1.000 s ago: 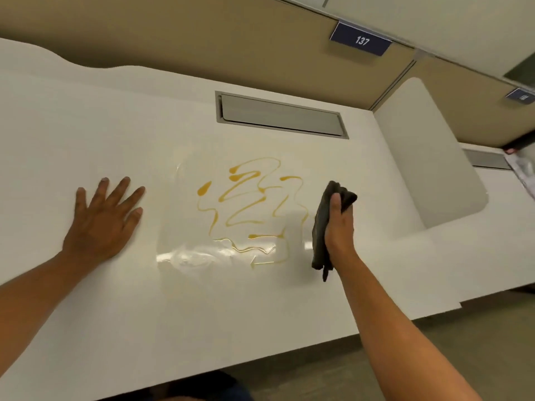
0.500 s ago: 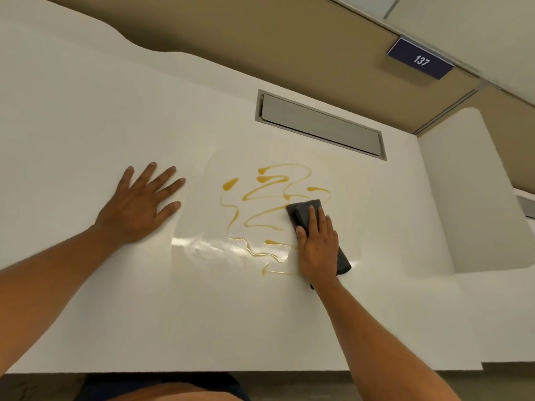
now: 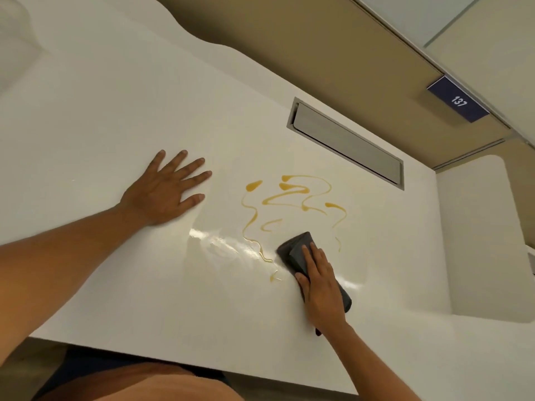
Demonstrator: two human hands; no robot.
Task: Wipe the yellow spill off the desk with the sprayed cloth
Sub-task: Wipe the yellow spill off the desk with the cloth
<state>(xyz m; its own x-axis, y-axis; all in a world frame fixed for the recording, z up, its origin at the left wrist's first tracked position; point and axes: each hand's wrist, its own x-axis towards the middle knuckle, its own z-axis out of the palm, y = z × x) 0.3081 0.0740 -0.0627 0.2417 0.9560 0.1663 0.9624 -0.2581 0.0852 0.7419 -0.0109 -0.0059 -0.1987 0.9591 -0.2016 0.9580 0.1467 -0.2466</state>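
Note:
A yellow spill (image 3: 292, 198) of thin squiggly lines lies on the white desk (image 3: 115, 140), centre right. A folded dark grey cloth (image 3: 295, 248) lies flat on the desk at the spill's near right edge. My right hand (image 3: 321, 287) presses down on the cloth, fingers extended over it, covering its near half. A wet, shiny streak shows around the cloth. My left hand (image 3: 168, 189) rests flat on the desk, fingers spread, to the left of the spill and apart from it.
A grey recessed cable flap (image 3: 347, 140) sits in the desk behind the spill. A white divider panel (image 3: 486, 241) rises at the right. A tan partition wall (image 3: 289, 39) with a blue "137" sign (image 3: 459, 101) stands behind. The desk's front edge runs close to my body.
My right hand laid the cloth flat on the desk, then dragged it toward me through the spill's right part, removing some lines there. My left hand stayed flat.

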